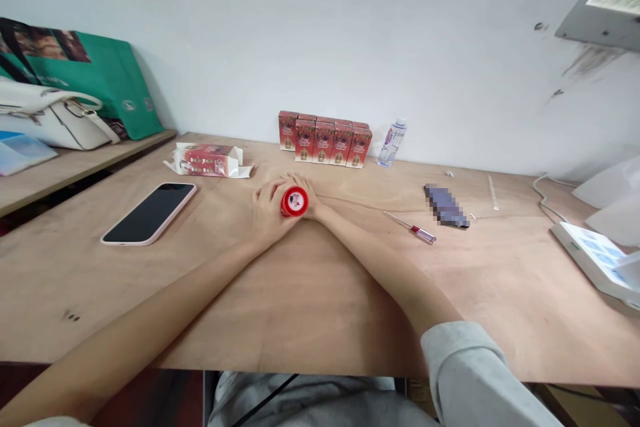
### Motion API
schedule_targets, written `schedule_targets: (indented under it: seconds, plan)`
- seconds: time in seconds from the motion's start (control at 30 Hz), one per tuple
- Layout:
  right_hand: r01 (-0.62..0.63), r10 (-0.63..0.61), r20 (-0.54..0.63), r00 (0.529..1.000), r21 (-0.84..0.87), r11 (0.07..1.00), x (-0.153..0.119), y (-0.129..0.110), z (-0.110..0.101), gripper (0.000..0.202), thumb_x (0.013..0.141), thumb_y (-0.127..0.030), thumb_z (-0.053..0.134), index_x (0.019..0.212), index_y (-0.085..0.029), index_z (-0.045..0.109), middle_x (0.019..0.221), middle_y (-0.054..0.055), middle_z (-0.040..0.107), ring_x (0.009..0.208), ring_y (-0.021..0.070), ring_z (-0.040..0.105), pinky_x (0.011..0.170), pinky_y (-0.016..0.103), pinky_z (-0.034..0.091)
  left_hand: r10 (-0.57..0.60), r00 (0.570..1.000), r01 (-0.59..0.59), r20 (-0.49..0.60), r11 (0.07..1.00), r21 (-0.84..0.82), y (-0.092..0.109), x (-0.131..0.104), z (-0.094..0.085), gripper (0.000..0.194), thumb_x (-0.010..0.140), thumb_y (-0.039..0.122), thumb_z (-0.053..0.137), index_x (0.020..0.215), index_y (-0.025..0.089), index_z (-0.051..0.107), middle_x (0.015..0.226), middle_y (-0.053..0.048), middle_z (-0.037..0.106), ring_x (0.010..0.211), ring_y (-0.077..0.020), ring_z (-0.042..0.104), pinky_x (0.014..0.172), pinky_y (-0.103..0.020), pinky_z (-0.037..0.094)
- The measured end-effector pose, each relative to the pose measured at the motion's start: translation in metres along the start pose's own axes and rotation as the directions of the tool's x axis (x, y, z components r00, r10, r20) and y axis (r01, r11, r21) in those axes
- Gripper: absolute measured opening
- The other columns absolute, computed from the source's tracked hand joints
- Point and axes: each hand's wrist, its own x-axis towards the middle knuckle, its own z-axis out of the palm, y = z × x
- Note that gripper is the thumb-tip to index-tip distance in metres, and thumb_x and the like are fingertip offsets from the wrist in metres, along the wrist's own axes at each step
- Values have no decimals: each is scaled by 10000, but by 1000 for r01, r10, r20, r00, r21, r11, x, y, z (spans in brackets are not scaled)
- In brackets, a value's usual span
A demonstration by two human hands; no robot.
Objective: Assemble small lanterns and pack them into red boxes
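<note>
Between my two hands is a small red round container point(295, 201), its end facing up at me with a pale label in the middle of a red rim. My left hand point(271, 211) is closed around its left side. My right hand point(313, 203) wraps the far and right side, its fingers partly hidden behind the container. Beyond the hands, several red printed boxes point(324, 141) stand in rows by the wall. An opened red and white carton point(213, 161) lies on its side to the left, flaps spread.
A phone point(150, 215) lies at left. On the right are a screwdriver point(413, 228), a dark blurred-out phone-like slab point(446, 205) and a white device point(595, 260) with a cable. A clear bottle point(393, 143) stands near the wall. Bags point(120, 83) sit on the left ledge.
</note>
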Motion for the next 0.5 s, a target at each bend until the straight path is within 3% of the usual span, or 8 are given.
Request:
schedule_targets:
  seconds: [0.13,0.27,0.37,0.5]
  plan:
    - [-95,95,-20,995,-4,995,-5,-10,-9,607,840,-310,481,1393,-136,305,1450,136,325,1386,281,181,1121,506,157,1,1000,-1,-14,1000,6,1,0,-1,433,725,371,644,1103,212,506,1110,-92,592,1063,-260,539,875,-384,356]
    - [-107,103,-71,992,-57,993,-23,-22,-15,568,828,-313,500,1354,-140,372,1407,130,390,1361,283,224,1124,482,160,-17,998,17,-58,1000,-1,2,0,-3,409,738,372,626,1091,205,501,1098,-87,601,1059,-254,545,893,-386,349]
    - [-59,60,-1,998,-123,991,-37,-30,-15,578,814,-374,532,1335,-155,410,1419,135,370,1359,323,213,1114,538,120,-83,993,83,-83,997,5,-2,3,-8,425,742,377,617,1097,190,480,1099,-92,606,1080,-253,537,927,-392,333]
    - [-59,71,84,994,-143,988,-47,-35,-18,446,890,-460,398,1252,-226,510,1390,121,406,1352,376,208,1051,649,131,-133,989,136,-63,989,55,-13,8,-15,404,742,381,615,1077,193,491,1139,-101,591,1109,-264,519,954,-409,317]
